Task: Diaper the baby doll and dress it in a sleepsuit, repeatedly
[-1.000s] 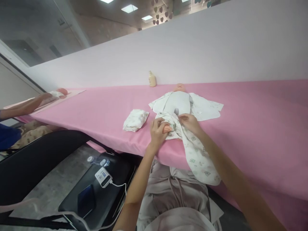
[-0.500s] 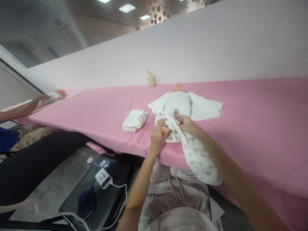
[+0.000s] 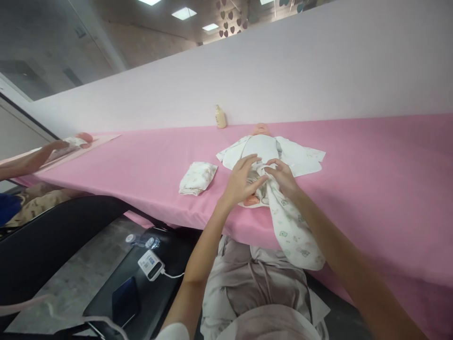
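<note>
- A pink cloth covers the long table [image 3: 152, 160], which runs along a plain white wall [image 3: 318, 61]; glass and lit ceiling panels show above.
- The doll [image 3: 261, 129] lies face up in front of the person, head toward the wall; white clothing [image 3: 302, 163] spreads at its sides.
- The left hand [image 3: 247, 178] is spread over the doll's lower part, thumb apart from the fingers; a foot [image 3: 251, 201] shows below it.
- The right hand [image 3: 279, 175] seems to pinch the bunched upper part of the printed cloth [image 3: 296, 233], whose loose end hangs past the table edge.
- To work well here, gather the cloth into a short, wide ring; steady the foot and guide it gently, without tugging; keep the hanging end untwisted.
- A folded cloth [image 3: 198, 178] lies to the left; a bottle [image 3: 220, 118] stands by the wall; at far left, another person's hand [image 3: 62, 144] touches a second doll [image 3: 84, 137].
</note>
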A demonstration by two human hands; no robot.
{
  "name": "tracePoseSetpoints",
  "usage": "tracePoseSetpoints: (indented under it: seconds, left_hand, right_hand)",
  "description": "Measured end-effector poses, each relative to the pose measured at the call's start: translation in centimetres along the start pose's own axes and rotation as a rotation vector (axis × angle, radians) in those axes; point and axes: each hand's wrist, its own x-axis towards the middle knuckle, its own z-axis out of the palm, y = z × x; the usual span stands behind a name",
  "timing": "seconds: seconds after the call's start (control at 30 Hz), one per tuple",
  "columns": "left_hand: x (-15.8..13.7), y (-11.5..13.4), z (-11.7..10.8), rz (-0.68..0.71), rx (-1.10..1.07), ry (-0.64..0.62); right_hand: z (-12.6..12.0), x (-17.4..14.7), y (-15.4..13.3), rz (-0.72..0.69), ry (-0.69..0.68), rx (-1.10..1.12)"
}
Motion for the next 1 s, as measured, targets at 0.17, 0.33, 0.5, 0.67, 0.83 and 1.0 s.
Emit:
tracePoseSetpoints:
  seconds: [0.17,0.33,0.5,0.67,0.83,1.0]
  left_hand:
    - [5.5,-3.0,2.6,-0.204,-0.270,-0.540]
    - [5.3,-6.8,3.2,-0.356,-0.782,-0.562]
    - [3.7,-9.3,3.9,-0.470,-1.221,-0.328]
    - [3.9,-10.5,4.6,-0.599,-1.326,-0.214]
    - [3.9,-10.9,4.4,-0.670,-1.339,-0.305]
    - [3.6,-10.7,3.4,-0.643,-1.113,-0.552]
  right_hand:
    - [-0.3,0.3,-0.7,0.156,0.006,0.169]
    - [-0.7,0.3,-0.8,0.204,-0.097,0.197]
    - [-1.0,-0.2,-1.0,0.267,-0.285,-0.020]
    - [-1.0,-0.3,-1.2,0.321,-0.425,-0.037]
    - [-0.6,1.0,0.5,0.278,-0.153,0.154]
    - [-0.5,1.5,0.9,0.250,0.028,0.101]
